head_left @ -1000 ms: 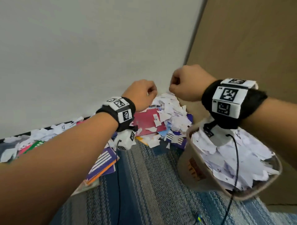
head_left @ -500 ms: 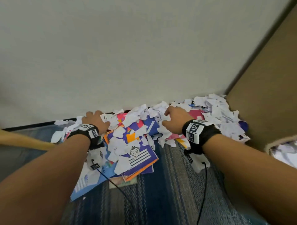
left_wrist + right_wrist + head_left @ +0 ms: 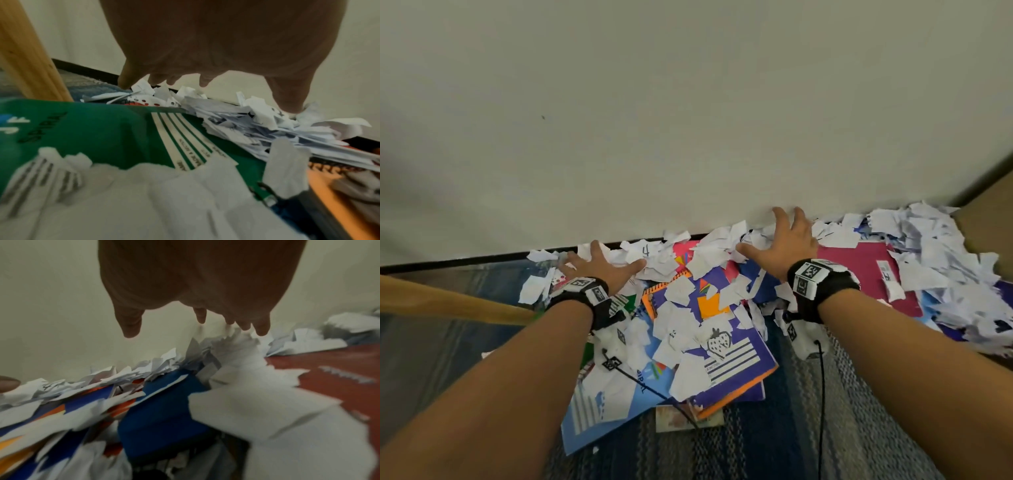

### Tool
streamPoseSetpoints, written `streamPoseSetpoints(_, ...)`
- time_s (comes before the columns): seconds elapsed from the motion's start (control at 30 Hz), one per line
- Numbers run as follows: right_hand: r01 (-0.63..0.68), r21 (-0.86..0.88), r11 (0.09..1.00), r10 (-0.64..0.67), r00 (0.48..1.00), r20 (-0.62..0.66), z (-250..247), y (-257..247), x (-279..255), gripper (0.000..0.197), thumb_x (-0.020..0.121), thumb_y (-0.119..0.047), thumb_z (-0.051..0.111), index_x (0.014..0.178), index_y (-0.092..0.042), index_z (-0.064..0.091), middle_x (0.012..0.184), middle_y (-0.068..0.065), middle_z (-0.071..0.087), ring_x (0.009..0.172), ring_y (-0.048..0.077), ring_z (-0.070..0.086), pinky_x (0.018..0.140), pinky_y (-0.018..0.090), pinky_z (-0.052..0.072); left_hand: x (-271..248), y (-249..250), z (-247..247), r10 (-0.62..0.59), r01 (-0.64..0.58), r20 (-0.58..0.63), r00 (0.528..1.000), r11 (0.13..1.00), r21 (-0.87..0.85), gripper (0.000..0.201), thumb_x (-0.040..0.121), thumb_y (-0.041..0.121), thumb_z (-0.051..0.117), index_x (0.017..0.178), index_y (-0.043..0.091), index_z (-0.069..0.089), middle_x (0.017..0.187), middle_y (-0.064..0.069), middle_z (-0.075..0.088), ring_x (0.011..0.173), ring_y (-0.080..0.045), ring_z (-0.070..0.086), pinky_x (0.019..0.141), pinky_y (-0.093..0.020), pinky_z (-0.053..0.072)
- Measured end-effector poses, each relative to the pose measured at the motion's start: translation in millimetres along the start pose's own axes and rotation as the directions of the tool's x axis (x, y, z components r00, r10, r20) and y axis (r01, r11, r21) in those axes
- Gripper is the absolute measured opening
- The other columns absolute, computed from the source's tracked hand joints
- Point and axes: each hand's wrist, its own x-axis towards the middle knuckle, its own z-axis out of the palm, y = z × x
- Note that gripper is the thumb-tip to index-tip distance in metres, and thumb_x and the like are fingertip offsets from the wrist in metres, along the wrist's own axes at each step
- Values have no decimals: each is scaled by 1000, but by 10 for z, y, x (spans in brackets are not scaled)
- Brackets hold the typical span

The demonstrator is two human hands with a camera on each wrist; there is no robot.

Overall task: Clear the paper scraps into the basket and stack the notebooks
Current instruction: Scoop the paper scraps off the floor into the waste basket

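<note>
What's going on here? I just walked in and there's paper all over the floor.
A person is clearing torn white paper scraps that lie heaped along the wall over scattered colourful notebooks on a blue striped rug. Both hands are spread open over the pile: the left hand on scraps near a wooden leg, the right hand by the wall. Neither holds anything. The notebooks are unstacked, and no basket is in view.
</note>
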Motion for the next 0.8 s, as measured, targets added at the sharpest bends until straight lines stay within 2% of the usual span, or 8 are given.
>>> streamPoseSetpoints(0.07, -31, 44, 999, 31, 999, 17, 110, -28, 32, 105, 66, -80, 59, 148, -28, 20, 158, 13, 11, 144, 37, 19, 113, 57, 22, 31, 36, 53, 17, -13, 48, 999, 997, -72, 131, 51, 97, 44, 152, 28, -2, 158, -21, 3, 144, -45, 7, 114, -60, 16)
streamPoseSetpoints(0.17, -38, 13, 999, 37, 998, 48, 293, -78, -18, 106, 62, -88, 51, 147, -31, 22, 153, 16, 24, 140, 36, 27, 114, 56, 19, 5, 171, 149, 97, -93, 65, 993, 994, -54, 133, 45, 96, 40, 153, 26, 4, 156, -24, 11, 143, -44, 14, 114, -57, 18)
streamPoseSetpoints(0.3, 40, -42, 998, -37, 997, 73, 504, -239, -67, 119, 48, -100, 36, 146, -33, 21, 152, 18, 24, 142, 38, 21, 114, 59, 15, -25, 338, 280, 142, -141, 45, 989, 990, -27, 132, 47, 97, 43, 151, 22, 9, 156, -26, 8, 143, -45, 6, 114, -60, 11)
streamPoseSetpoints(0.4, 117, -86, 989, -113, 992, 57, 608, -369, -97, 118, 51, -99, 38, 146, -31, 21, 153, 16, 23, 142, 38, 18, 114, 60, 14, -90, 465, 351, 165, -165, -5, 986, 986, -21, 123, 55, 94, 47, 149, 19, 19, 153, -25, 16, 142, -41, 14, 114, -54, 18)
streamPoseSetpoints(0.5, 188, -107, 976, -180, 981, 77, 699, -462, -147, 108, 63, -90, 46, 148, -30, 20, 154, 12, 25, 142, 33, 20, 115, 58, 9, -180, 643, 392, 254, -257, -73, 964, 965, -43, 97, 70, 76, 58, 142, 16, 33, 145, -18, 33, 134, -37, 32, 108, -44, 30)
streamPoseSetpoints(0.57, 238, -88, 967, -230, 968, 97, 765, -501, -157, 96, 71, -79, 52, 148, -29, 22, 151, 11, 31, 140, 30, 26, 115, 54, 15, -186, 718, 430, 334, -342, -104, 937, 938, -62, 78, 75, 63, 62, 136, 19, 42, 136, -13, 43, 124, -35, 40, 102, -41, 35)
streamPoseSetpoints(0.7, 305, -68, 950, -296, 948, 118, 780, -548, -148, 66, 84, -57, 57, 138, -28, 35, 134, 7, 50, 124, 30, 44, 106, 48, 32, -193, 759, 437, 328, -340, -109, 938, 934, -109, 60, 80, 44, 65, 131, 23, 42, 127, -15, 45, 118, -37, 43, 95, -42, 38)
streamPoseSetpoints(0.8, 334, -27, 942, -328, 936, 130, 742, -549, -155, 47, 90, -50, 54, 130, -28, 46, 121, 5, 56, 113, 31, 50, 100, 46, 34, -219, 758, 429, 386, -398, -122, 914, 912, -94, 44, 87, 32, 60, 129, 23, 47, 123, -15, 47, 117, -38, 43, 92, -43, 39)
